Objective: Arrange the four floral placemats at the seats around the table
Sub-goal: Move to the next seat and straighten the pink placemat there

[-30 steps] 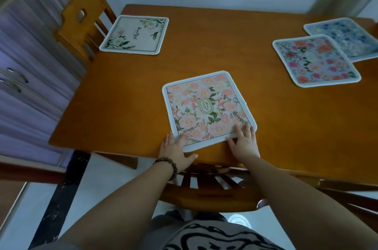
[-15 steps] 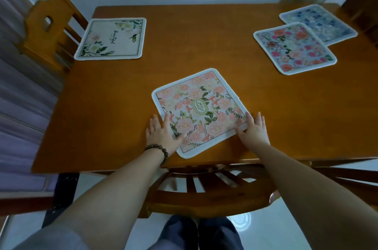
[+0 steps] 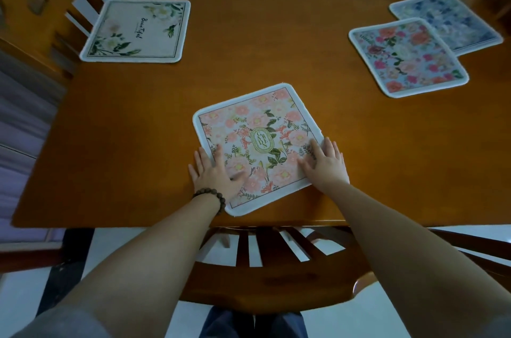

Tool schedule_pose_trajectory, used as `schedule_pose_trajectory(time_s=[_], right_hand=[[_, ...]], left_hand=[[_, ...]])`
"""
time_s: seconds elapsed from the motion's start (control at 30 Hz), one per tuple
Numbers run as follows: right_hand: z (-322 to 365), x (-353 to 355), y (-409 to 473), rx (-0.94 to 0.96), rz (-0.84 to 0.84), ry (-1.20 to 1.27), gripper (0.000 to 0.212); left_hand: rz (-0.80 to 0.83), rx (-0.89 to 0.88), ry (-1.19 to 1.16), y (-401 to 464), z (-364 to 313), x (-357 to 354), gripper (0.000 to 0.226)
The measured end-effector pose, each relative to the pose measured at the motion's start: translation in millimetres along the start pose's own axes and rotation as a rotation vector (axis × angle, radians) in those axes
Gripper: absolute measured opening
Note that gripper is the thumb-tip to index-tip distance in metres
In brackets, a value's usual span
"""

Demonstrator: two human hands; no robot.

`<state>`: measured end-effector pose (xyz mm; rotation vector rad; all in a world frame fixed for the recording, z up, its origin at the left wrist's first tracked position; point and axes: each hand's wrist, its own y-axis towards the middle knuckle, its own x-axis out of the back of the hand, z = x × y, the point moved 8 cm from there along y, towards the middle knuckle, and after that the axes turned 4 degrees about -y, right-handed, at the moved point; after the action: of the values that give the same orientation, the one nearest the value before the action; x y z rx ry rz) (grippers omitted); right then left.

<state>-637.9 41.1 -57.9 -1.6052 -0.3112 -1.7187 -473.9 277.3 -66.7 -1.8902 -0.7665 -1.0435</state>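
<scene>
My left hand (image 3: pixel 214 173) and right hand (image 3: pixel 326 163) press flat, fingers spread, on the pink mat (image 3: pixel 258 144) at six o'clock. It sits skewed; uneven pressure could twist it further.

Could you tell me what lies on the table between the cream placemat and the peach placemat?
Nothing: in the head view, only bare table lies between the cream placemat and the peach placemat.

light: dim, soft, even | shadows: faint | edges: wide-angle bowing, corners blurred | centre: sharp
</scene>
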Motion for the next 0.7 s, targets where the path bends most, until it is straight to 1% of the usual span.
schedule_pose_trajectory(time_s=[0.17, 0.3, 0.37, 0.47, 0.53, 0.6, 0.63, 0.7], right_hand=[[6.1, -8.7, -32.8, -0.035, 0.082, 0.007, 0.073], [9.9, -24.8, -63.6, -0.046, 0.18, 0.0, 0.076], [9.9, -30.1, -74.1, -0.031, 0.203, -0.024, 0.078], [4.0, -28.8, -76.8, -0.048, 0.201, -0.07, 0.084], [-2.4, -21.3, -69.2, -0.082, 0.169, -0.049, 0.091], [-6.2, -12.3, -55.4, -0.075, 0.129, -0.022, 0.094], [-6.8, -8.6, -47.1, -0.062, 0.119, -0.02, 0.094], [-5.6, -4.9, -31.0, -0.044, 0.128, -0.017, 0.095]], left_hand=[[0.013, 0.0, -0.097, 7.1, 0.9, 5.6, 0.11], [0.049, -0.043, -0.069, 23.8, 4.4, 16.5, 0.109], [0.074, -0.072, -0.069, 30.7, 6.3, 19.7, 0.108], [0.054, -0.078, -0.117, 35.8, 12.8, 26.9, 0.111], [-0.036, -0.032, -0.195, 34.7, 23.5, 37.1, 0.114], [-0.115, 0.02, -0.223, 28.8, 36.7, 44.7, 0.113], [-0.126, 0.031, -0.205, 24.8, 42.0, 45.1, 0.113], [-0.087, 0.035, -0.148, 16.8, 49.5, 38.7, 0.114]])
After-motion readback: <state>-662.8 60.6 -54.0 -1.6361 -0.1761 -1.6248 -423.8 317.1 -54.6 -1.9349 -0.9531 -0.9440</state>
